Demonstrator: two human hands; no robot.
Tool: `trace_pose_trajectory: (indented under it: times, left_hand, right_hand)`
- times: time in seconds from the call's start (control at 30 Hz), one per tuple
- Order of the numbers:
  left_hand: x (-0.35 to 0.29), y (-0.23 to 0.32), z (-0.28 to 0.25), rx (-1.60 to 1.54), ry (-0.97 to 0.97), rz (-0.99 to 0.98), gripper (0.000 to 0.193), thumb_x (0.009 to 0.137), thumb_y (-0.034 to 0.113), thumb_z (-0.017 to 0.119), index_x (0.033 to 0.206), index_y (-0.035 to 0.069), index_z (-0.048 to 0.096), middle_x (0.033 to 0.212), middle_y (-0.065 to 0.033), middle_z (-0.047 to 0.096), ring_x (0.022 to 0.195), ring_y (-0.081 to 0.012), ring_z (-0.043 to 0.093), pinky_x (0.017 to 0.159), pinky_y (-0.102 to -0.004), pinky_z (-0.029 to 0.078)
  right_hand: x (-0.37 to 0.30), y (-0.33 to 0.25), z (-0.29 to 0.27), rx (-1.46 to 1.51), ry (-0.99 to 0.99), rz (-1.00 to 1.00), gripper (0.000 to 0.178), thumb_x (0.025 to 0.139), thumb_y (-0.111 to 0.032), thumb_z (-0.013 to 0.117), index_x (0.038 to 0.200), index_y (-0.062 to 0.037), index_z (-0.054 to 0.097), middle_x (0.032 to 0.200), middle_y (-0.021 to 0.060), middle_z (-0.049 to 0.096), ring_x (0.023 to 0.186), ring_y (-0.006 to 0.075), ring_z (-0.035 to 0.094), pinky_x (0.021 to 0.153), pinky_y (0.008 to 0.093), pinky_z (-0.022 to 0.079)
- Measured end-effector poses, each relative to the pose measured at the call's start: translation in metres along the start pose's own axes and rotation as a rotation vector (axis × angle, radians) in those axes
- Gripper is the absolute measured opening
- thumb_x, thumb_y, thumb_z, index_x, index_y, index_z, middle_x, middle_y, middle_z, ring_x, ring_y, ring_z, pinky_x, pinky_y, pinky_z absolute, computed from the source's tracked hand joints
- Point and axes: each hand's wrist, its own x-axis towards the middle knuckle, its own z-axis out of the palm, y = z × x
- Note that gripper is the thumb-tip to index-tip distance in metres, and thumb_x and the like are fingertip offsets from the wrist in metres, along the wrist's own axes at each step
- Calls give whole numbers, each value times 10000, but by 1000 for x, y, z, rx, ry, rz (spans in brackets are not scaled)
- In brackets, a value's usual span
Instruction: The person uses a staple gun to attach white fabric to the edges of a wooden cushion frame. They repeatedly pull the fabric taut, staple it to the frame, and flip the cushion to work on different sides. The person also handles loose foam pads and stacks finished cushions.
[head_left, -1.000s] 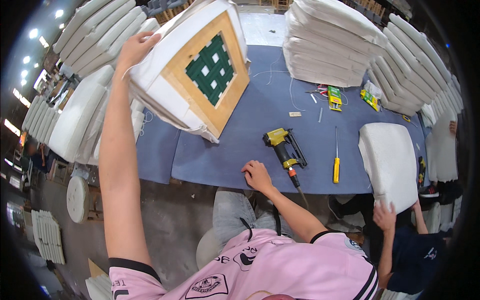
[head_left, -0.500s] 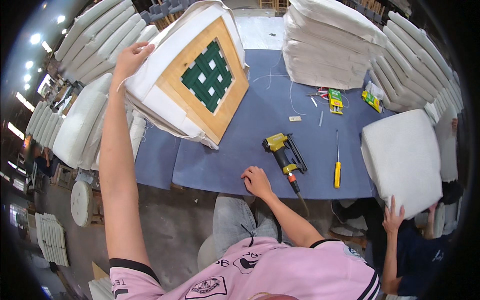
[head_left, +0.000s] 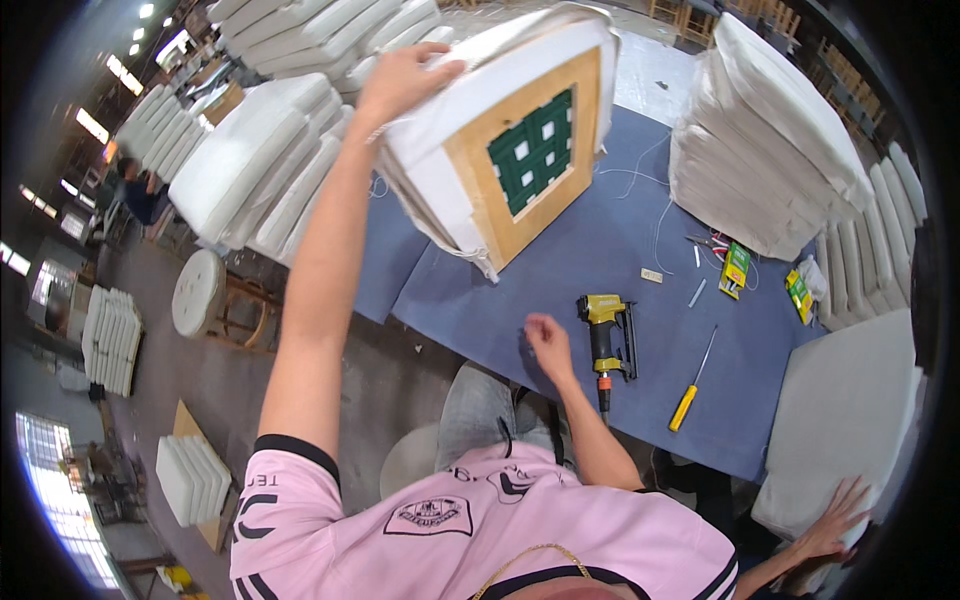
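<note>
My left hand (head_left: 408, 85) grips the top edge of a seat cushion (head_left: 425, 170), which stands tilted on the blue-grey covered table (head_left: 640, 170). The cushion's underside faces right, with a wooden frame (head_left: 470, 160) around dark green woven webbing (head_left: 532, 152). White fabric wraps the sides and hangs loose at the lower corner. Over the table's near edge, my right hand (head_left: 550, 347) is loosely curled, with nothing visible in it. Just right of it lies a yellow and black staple gun (head_left: 603, 335) with its hose attached. Farther right is a yellow-handled screwdriver (head_left: 684, 408).
Stacked pale cushions (head_left: 740, 150) stand at the far right of the table; more cushions (head_left: 265, 165) are piled at left. Pliers (head_left: 715, 243), small yellow-green boxes (head_left: 735, 270) and loose thread lie near the right stack. Another person's hand (head_left: 835, 520) touches a cushion (head_left: 840, 420) at lower right.
The view has turned left, shifting the table rightward in the picture. The held cushion has swivelled and stands more upright. My right hand has lifted from the tabletop and its fingers have curled in.
</note>
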Motion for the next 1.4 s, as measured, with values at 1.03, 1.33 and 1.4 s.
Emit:
trace_pose_trajectory:
  times: [1.03, 1.33, 1.4]
  left_hand:
    - [-161, 157, 68, -375, 462, 88, 1249, 707, 94, 858, 1610, -11, 2, 1462, -285, 409, 1256, -452, 453, 1084, -538, 342]
    - [-173, 142, 68, -320, 504, 92, 1288, 670, 68, 843, 1614, -2, -31, 1448, -286, 428, 1270, -462, 454, 1083, -546, 336]
    - [-179, 142, 65, -320, 477, 69, 1299, 663, 62, 847, 1613, -3, -36, 1454, -284, 433, 1269, -464, 460, 1088, -543, 341]
  right_hand:
    - [16, -370, -43, 115, 239, -507, 419, 807, -194, 872, 1041, 57, 630, 853, -23, 525, 687, 48, 444, 581, 225, 400]
    - [11, -389, -42, -162, 97, -344, 374, 807, -269, 890, 841, 29, 666, 690, -56, 513, 618, 32, 407, 516, 235, 313]
    - [17, -393, -41, -220, 29, -292, 394, 817, -285, 886, 752, 25, 652, 631, -59, 504, 590, 33, 403, 490, 251, 294]
